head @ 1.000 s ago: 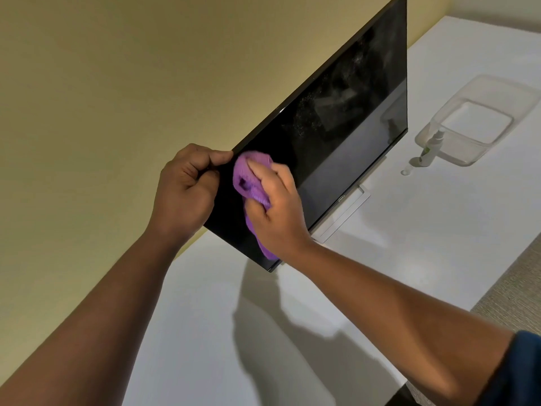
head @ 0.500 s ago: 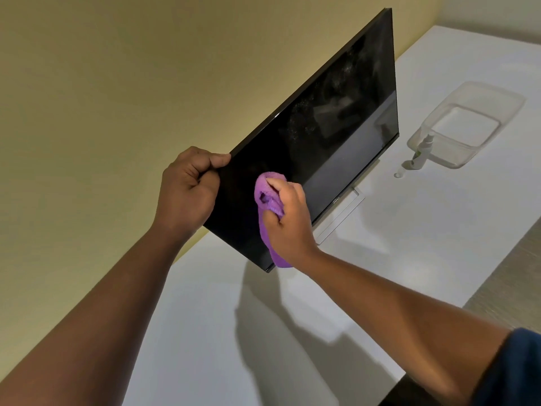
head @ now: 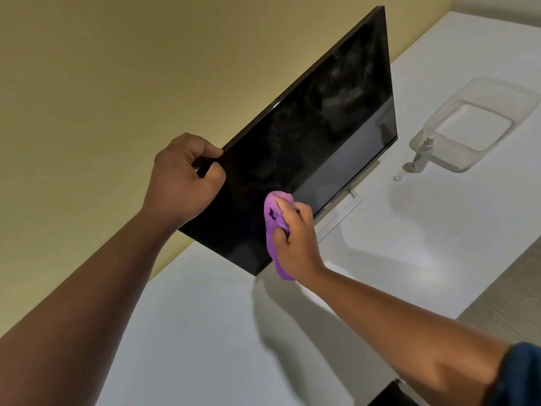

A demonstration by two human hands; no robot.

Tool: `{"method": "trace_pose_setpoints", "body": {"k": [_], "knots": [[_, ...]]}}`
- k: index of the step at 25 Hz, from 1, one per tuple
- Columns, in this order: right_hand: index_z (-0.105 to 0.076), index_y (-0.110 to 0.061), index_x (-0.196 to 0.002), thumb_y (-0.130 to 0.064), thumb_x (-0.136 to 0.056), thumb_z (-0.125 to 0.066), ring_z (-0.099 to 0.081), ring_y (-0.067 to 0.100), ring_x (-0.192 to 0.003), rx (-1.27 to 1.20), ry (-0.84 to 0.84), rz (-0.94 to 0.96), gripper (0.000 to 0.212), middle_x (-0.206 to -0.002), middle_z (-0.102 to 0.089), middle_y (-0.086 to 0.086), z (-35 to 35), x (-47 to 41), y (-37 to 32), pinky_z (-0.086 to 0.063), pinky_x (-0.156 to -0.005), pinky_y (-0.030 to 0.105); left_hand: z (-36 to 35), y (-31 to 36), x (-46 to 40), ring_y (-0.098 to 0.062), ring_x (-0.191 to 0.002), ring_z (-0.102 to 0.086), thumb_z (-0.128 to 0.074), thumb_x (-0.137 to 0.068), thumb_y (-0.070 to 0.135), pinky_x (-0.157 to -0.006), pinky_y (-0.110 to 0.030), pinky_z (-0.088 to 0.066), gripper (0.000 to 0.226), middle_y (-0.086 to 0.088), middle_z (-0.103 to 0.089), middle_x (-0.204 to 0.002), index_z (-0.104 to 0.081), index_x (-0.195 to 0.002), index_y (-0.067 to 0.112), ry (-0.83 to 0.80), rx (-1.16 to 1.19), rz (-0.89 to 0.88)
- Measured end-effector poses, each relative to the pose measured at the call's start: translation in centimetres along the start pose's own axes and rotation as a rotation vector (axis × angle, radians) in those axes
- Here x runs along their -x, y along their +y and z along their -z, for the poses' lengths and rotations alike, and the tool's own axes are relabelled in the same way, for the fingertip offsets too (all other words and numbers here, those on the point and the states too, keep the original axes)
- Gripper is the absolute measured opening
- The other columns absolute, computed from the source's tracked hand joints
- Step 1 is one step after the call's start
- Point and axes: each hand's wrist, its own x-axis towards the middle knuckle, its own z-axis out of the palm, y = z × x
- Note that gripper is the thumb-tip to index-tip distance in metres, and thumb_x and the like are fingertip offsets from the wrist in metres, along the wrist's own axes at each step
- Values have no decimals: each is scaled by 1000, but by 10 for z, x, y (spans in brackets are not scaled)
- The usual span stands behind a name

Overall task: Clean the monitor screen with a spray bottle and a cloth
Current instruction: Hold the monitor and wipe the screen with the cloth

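A black monitor [head: 316, 133] stands on a white table, its dark screen smeared and dusty toward the far end. My left hand [head: 181, 183] grips the monitor's near top corner, thumb on the front. My right hand [head: 295, 238] is closed on a bunched purple cloth [head: 273, 218] and presses it against the lower near part of the screen, close to the bottom bezel. A small clear spray bottle [head: 421, 155] stands on the table beyond the monitor's far end, with its small cap [head: 397, 178] lying beside it.
A clear plastic tub [head: 497, 92] sits just behind the spray bottle at the right. The monitor's flat stand base [head: 341, 216] lies under the screen. A yellow wall [head: 146, 68] runs behind. The table's [head: 205, 332] right edge drops to a grey floor [head: 509, 300].
My right hand has slid the purple cloth down and along the screen, from beside my left hand toward the bottom bezel. My left hand keeps its grip on the corner.
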Motion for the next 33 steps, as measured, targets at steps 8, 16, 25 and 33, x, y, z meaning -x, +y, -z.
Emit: {"method": "trace_pose_setpoints", "body": {"k": [8,16,25,33], "knots": [[-57,-10,-135,-5,-92,-55,-51,16,-111,66,-116,296,44,-129,-53,7,-8,-7,-5,-44,-94,21,-14,-5,-19,-20,-91,-67,-60,-83,4,-83,-21,-53,22,-5,-68,-101,-75,-99,3,30,24,-140],[-53,-19,-133,-5,-96,-59,-52,-4,-108,-115,302,-116,41,-121,-47,-13,-15,-21,-6,-46,-82,4,-16,-8,-18,-18,-109,-70,-54,-88,8,-101,-43,-56,32,-2,-74,-114,-75,-111,13,-57,280,26],[-49,-21,-138,-12,-100,-57,-59,15,-107,-79,234,-389,39,-119,-49,-9,-14,11,43,-46,-76,3,-17,-13,-16,-19,-103,-70,-52,-97,6,-101,-43,-55,42,-3,-74,-116,-71,-128,26,-172,395,90],[-42,-18,-142,-11,-99,-56,-51,-5,-110,-178,135,-307,46,-126,-47,-8,-29,33,33,-43,-82,2,-20,-10,-20,-6,-111,-68,-51,-105,6,-98,-24,-48,35,16,-75,-112,-72,-113,32,-196,493,142]]}}
